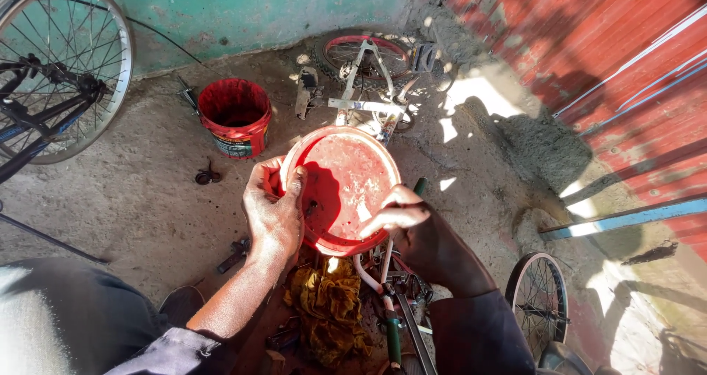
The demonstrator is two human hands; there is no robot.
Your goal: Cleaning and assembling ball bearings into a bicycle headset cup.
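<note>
Red lid (346,187) in both hands (276,213)

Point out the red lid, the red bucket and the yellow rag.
red lid (353,176), head view, on its paint-smeared inner face.
red bucket (237,128), head view, on its outer wall below the rim.
yellow rag (329,301), head view, on its crumpled middle.
</note>
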